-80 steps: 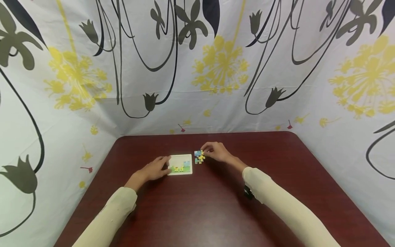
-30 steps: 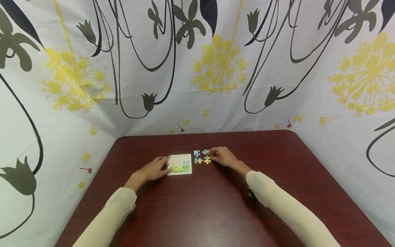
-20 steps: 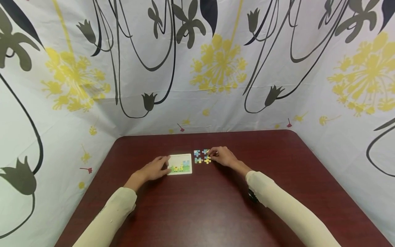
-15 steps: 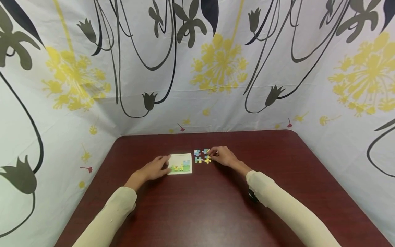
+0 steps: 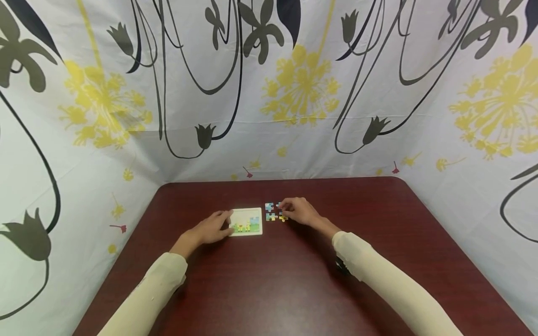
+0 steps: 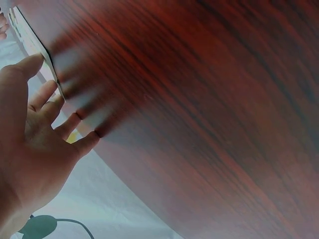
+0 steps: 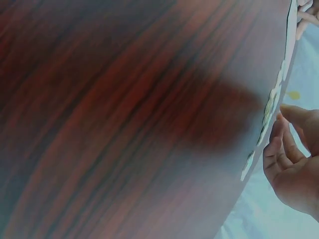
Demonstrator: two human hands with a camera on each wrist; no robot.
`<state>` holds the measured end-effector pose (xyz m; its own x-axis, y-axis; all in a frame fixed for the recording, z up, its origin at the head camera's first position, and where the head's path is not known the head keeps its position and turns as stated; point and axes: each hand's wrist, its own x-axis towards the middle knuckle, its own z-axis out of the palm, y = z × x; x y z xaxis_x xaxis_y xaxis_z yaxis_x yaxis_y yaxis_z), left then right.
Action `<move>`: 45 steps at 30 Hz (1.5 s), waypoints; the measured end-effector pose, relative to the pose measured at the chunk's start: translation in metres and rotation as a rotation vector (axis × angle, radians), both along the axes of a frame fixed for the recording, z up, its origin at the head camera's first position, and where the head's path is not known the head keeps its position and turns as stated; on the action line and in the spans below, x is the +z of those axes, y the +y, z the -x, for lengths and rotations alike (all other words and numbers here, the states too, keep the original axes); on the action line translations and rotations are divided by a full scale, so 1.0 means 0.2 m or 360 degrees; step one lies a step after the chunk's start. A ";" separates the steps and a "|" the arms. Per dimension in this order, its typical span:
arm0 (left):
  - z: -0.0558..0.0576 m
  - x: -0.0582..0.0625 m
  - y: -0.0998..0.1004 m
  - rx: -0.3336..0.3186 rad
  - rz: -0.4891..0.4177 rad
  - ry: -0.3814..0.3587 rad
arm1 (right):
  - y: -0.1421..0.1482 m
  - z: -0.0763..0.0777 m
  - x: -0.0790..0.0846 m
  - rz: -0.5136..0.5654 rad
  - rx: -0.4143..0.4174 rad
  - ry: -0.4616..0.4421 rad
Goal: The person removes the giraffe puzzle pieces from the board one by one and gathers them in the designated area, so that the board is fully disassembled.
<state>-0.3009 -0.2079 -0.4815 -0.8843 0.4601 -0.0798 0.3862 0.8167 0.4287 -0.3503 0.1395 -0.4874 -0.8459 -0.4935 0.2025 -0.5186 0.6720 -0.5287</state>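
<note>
A white-framed jigsaw board [image 5: 243, 215] lies on the dark red table, with joined green, yellow and blue pieces along its lower part and right side. My left hand [image 5: 214, 227] rests at the board's left edge, fingers spread and thumb near the front corner. To the right of the board lie several loose jigsaw pieces, among them a blue one [image 5: 269, 206] and a green-blue one [image 5: 271, 217]. My right hand [image 5: 299, 210] is over the right-hand pieces, partly hiding them. In the right wrist view its thumb and fingertips [image 7: 283, 108] hover close to the pieces, no piece showing between them.
The glossy table [image 5: 269, 280] has rounded far corners. A white cloth [image 5: 294, 154] with flower prints hangs behind it and along both sides. Both forearms wear pale sleeves, and a dark band shows under the right cuff [image 5: 341, 266].
The clustered loose pieces have been separated into a spaced group by my right hand. It then moved slightly left, covering more of the right-hand pieces. My left hand stays at the board.
</note>
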 end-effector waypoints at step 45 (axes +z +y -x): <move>0.01 -0.02 0.00 0.0050 0.0024 -0.0009 | -0.41 0.01 0.00 -0.0129 0.0348 -0.0074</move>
